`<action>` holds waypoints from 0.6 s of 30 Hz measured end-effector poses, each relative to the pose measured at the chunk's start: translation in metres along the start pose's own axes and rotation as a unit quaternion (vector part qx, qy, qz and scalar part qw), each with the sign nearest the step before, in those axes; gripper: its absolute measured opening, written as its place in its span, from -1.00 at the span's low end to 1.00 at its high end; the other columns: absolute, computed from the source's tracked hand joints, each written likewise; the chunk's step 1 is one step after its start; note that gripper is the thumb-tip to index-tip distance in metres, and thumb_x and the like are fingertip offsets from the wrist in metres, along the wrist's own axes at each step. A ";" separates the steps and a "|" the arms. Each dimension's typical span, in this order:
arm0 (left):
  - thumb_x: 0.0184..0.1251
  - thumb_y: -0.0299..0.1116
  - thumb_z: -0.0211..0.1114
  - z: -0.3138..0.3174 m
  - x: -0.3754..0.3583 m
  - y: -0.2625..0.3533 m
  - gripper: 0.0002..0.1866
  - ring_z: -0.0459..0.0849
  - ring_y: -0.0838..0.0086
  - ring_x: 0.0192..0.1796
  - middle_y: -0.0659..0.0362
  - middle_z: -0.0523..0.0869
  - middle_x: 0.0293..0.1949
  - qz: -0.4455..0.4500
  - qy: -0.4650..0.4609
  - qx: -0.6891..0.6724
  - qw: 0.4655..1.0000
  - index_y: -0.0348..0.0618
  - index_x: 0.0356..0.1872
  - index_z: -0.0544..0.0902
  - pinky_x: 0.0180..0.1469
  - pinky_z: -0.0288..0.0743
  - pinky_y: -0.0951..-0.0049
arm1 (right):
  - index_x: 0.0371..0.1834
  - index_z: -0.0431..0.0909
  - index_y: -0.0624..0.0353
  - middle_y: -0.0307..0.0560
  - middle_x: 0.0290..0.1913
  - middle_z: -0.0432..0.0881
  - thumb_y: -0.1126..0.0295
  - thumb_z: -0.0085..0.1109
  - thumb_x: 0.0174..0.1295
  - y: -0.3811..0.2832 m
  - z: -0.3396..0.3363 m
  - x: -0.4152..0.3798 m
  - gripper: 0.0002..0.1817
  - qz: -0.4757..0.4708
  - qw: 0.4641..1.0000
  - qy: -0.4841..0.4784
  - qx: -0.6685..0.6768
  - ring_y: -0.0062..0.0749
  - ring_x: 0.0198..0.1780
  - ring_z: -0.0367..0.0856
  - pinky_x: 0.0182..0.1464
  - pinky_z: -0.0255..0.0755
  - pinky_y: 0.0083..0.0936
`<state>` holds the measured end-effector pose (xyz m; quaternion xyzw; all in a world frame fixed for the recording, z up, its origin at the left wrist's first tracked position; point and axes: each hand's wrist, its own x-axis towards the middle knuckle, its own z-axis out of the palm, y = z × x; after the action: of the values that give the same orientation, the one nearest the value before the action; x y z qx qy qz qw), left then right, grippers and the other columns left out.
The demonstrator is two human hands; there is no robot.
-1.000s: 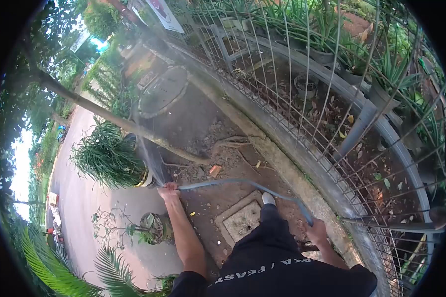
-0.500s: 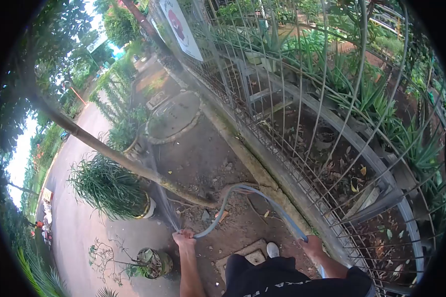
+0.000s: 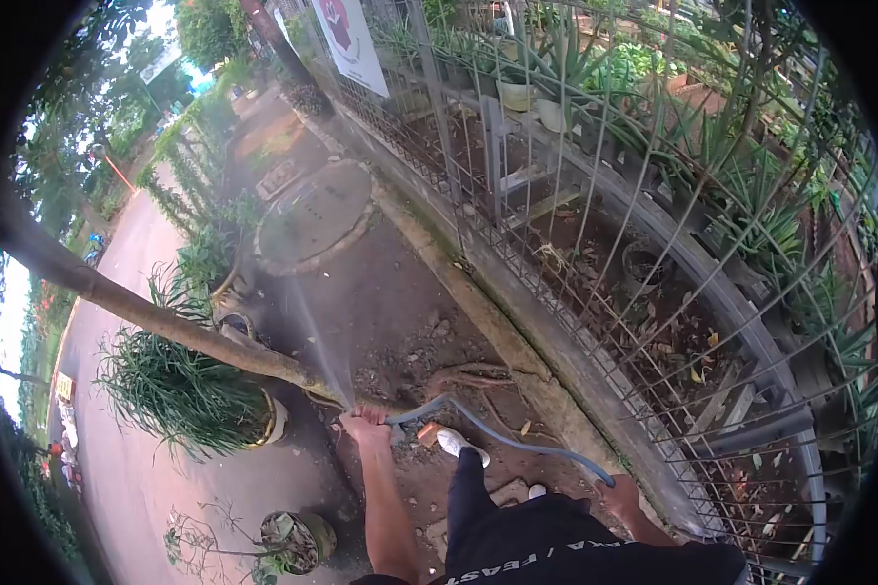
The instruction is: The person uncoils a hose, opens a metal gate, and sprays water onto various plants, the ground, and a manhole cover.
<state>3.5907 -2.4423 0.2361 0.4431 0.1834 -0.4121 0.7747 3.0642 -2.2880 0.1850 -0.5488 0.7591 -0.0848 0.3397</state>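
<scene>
A grey-blue hose [image 3: 507, 441] runs in a loose curve between my two hands. My left hand [image 3: 366, 424] is closed round its end, where a fan of water spray [image 3: 322, 341] leaves toward the upper left. Lower right, my right hand [image 3: 617, 492] grips the hose farther along, close to the low wall. The spray passes beside the slanting tree trunk [image 3: 195, 336], over bare soil. A bushy green potted plant [image 3: 180, 390] stands left of the trunk.
A metal fence [image 3: 595, 283] on a low concrete wall [image 3: 478, 292] runs along the right. Tree roots [image 3: 468, 375] and a brick piece [image 3: 428, 434] lie near my white shoe [image 3: 451, 442]. A smaller potted plant [image 3: 298, 542] stands lower left, and a round slab [image 3: 317, 216] lies ahead.
One foot has stepped forward and the view has shifted. The hose between my hands hangs flatter. The spray now points more up and left.
</scene>
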 end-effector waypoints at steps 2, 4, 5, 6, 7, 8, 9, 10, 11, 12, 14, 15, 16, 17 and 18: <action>0.18 -0.19 -0.15 0.025 0.055 0.033 -0.73 -0.04 0.57 -0.73 0.35 0.06 -0.78 0.017 -0.043 -0.068 0.997 0.04 -0.68 0.16 -0.65 -0.15 0.48 | -0.62 0.61 0.22 0.05 -0.70 0.52 0.09 0.16 0.06 -0.033 0.018 0.023 -0.62 0.028 0.999 -0.014 -0.008 -0.12 -0.57 0.58 -0.44 0.37 -0.20; 0.16 -0.21 -0.14 0.041 0.135 0.064 -0.74 -0.05 0.57 -0.73 0.35 0.06 -0.78 0.016 -0.066 -0.108 0.992 0.03 -0.68 0.16 -0.66 -0.17 0.47 | -0.60 0.61 0.22 0.08 -0.67 0.53 0.10 0.18 0.07 -0.070 0.036 0.029 -0.63 0.070 0.997 -0.036 0.000 -0.09 -0.53 0.60 -0.40 0.38 -0.19; 0.14 -0.22 -0.14 0.071 0.149 0.069 -0.75 -0.05 0.57 -0.73 0.35 0.06 -0.78 0.010 -0.089 -0.095 0.992 0.03 -0.68 0.16 -0.66 -0.17 0.47 | -0.60 0.61 0.22 0.08 -0.67 0.53 0.10 0.18 0.07 -0.098 0.035 0.041 -0.63 0.071 0.997 -0.033 -0.015 -0.09 -0.53 0.60 -0.40 0.38 -0.19; 0.13 -0.24 -0.14 0.089 0.154 0.079 -0.76 -0.05 0.57 -0.73 0.35 0.06 -0.78 0.004 -0.105 -0.076 0.992 0.02 -0.69 0.15 -0.66 -0.18 0.47 | -0.60 0.61 0.23 0.13 -0.63 0.55 0.10 0.18 0.07 -0.129 0.037 0.040 -0.62 0.065 0.997 -0.016 -0.038 0.00 -0.50 0.60 -0.37 0.41 -0.15; 0.13 -0.24 -0.14 0.109 0.161 0.091 -0.76 -0.05 0.57 -0.73 0.35 0.06 -0.78 0.001 -0.101 -0.083 0.991 0.02 -0.69 0.15 -0.66 -0.18 0.47 | -0.59 0.62 0.23 0.19 -0.58 0.57 0.09 0.18 0.07 -0.164 0.042 0.048 -0.62 0.052 0.997 0.005 -0.053 0.08 -0.46 0.61 -0.33 0.43 -0.11; 0.12 -0.26 -0.14 0.134 0.168 0.104 -0.77 -0.06 0.57 -0.74 0.35 0.06 -0.78 -0.004 -0.101 -0.090 0.991 0.02 -0.69 0.15 -0.66 -0.18 0.48 | -0.58 0.60 0.26 0.22 -0.58 0.56 0.08 0.18 0.08 -0.200 0.037 0.055 -0.60 0.050 0.998 -0.002 -0.041 0.13 -0.45 0.59 -0.33 0.42 -0.10; 0.11 -0.28 -0.15 0.153 0.179 0.117 -0.78 -0.06 0.57 -0.74 0.35 0.06 -0.78 -0.009 -0.100 -0.093 0.991 0.03 -0.69 0.15 -0.66 -0.18 0.48 | -0.58 0.60 0.26 0.22 -0.58 0.56 0.08 0.18 0.08 -0.228 0.037 0.067 -0.60 0.047 0.998 0.001 -0.041 0.13 -0.45 0.59 -0.33 0.42 -0.10; 0.11 -0.28 -0.15 0.169 0.196 0.133 -0.78 -0.06 0.57 -0.74 0.35 0.06 -0.78 -0.011 -0.103 -0.094 0.990 0.03 -0.69 0.15 -0.66 -0.18 0.48 | -0.56 0.61 0.26 0.23 -0.58 0.55 0.07 0.18 0.09 -0.252 0.036 0.075 -0.60 0.048 0.998 0.022 -0.030 0.14 -0.45 0.59 -0.33 0.42 -0.09; 0.11 -0.27 -0.13 0.182 0.215 0.149 -0.77 -0.05 0.57 -0.74 0.35 0.06 -0.78 0.004 -0.097 -0.115 0.989 0.03 -0.70 0.16 -0.66 -0.18 0.48 | -0.54 0.61 0.26 0.24 -0.58 0.55 0.07 0.18 0.09 -0.272 0.034 0.084 -0.60 0.052 0.998 0.044 -0.019 0.15 -0.45 0.58 -0.32 0.42 -0.08; 0.10 -0.25 -0.12 0.197 0.228 0.160 -0.77 -0.05 0.56 -0.74 0.35 0.06 -0.78 0.017 -0.091 -0.135 0.987 0.02 -0.70 0.16 -0.66 -0.17 0.48 | -0.51 0.61 0.27 0.22 -0.57 0.55 0.07 0.18 0.10 -0.288 0.032 0.094 -0.60 0.043 0.997 0.050 -0.027 0.12 -0.44 0.58 -0.32 0.41 -0.10; 0.10 -0.25 -0.12 0.222 0.247 0.169 -0.77 -0.04 0.57 -0.74 0.35 0.06 -0.78 0.003 -0.123 -0.123 0.985 0.02 -0.70 0.16 -0.66 -0.16 0.48 | -0.51 0.61 0.27 0.22 -0.56 0.56 0.07 0.17 0.11 -0.321 0.029 0.109 -0.60 0.045 0.997 0.057 -0.013 0.11 -0.43 0.59 -0.32 0.40 -0.10; 0.09 -0.26 -0.12 0.233 0.256 0.173 -0.77 -0.03 0.57 -0.74 0.35 0.06 -0.78 -0.005 -0.154 -0.114 0.982 0.02 -0.70 0.17 -0.67 -0.16 0.49 | -0.50 0.60 0.27 0.22 -0.54 0.56 0.07 0.16 0.11 -0.336 0.027 0.117 -0.60 0.043 0.997 0.060 0.001 0.10 -0.43 0.59 -0.32 0.38 -0.10; 0.09 -0.26 -0.12 0.241 0.273 0.185 -0.78 -0.02 0.57 -0.75 0.35 0.07 -0.78 0.003 -0.132 -0.119 0.984 0.02 -0.69 0.16 -0.68 -0.14 0.50 | -0.50 0.60 0.27 0.22 -0.54 0.56 0.07 0.16 0.11 -0.350 0.026 0.126 -0.60 0.038 0.997 0.064 0.001 0.10 -0.43 0.59 -0.32 0.38 -0.10; 0.09 -0.26 -0.13 0.242 0.299 0.197 -0.78 -0.02 0.57 -0.75 0.35 0.07 -0.78 0.011 -0.110 -0.154 0.982 0.02 -0.69 0.15 -0.69 -0.14 0.50 | -0.50 0.60 0.27 0.22 -0.54 0.56 0.07 0.16 0.11 -0.363 0.025 0.131 -0.60 0.045 0.997 0.070 -0.009 0.10 -0.43 0.58 -0.33 0.37 -0.10; 0.09 -0.25 -0.13 0.242 0.331 0.212 -0.78 -0.01 0.57 -0.76 0.35 0.07 -0.78 0.016 -0.089 -0.151 0.984 0.02 -0.69 0.15 -0.69 -0.13 0.50 | -0.50 0.59 0.27 0.22 -0.53 0.56 0.07 0.16 0.12 -0.372 0.027 0.136 -0.59 0.054 0.996 0.072 -0.022 0.10 -0.43 0.58 -0.33 0.36 -0.09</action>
<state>3.9371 -2.7462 0.2647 0.2852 0.1665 -0.4053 0.8524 3.3463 -2.5446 0.2936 -0.5069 0.8118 -0.0884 0.2761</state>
